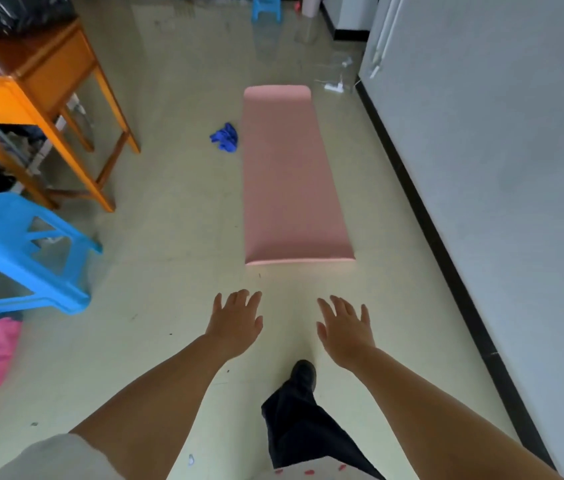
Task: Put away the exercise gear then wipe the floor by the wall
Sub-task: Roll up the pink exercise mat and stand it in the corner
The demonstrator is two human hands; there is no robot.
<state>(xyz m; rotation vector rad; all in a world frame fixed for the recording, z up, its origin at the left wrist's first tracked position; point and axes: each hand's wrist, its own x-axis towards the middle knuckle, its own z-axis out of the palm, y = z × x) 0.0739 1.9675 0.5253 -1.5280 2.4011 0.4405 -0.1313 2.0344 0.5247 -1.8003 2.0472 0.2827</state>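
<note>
Head view, 1 frame. Pink exercise mat (291, 174): unrolled flat on the pale floor (176, 237), lengthwise alongside the grey wall (498, 150) and its black baseboard (422, 209), not touching it. Blue cloth (225, 137): crumpled, just beside the mat's left edge. Left hand (235, 323) and right hand (344, 329): both outstretched near the mat's near end, fingers spread, holding nothing. Orange wooden table (31, 88) and blue plastic stool (21, 251): at left. 1 dark shoe (303, 374): below the hands.
</note>
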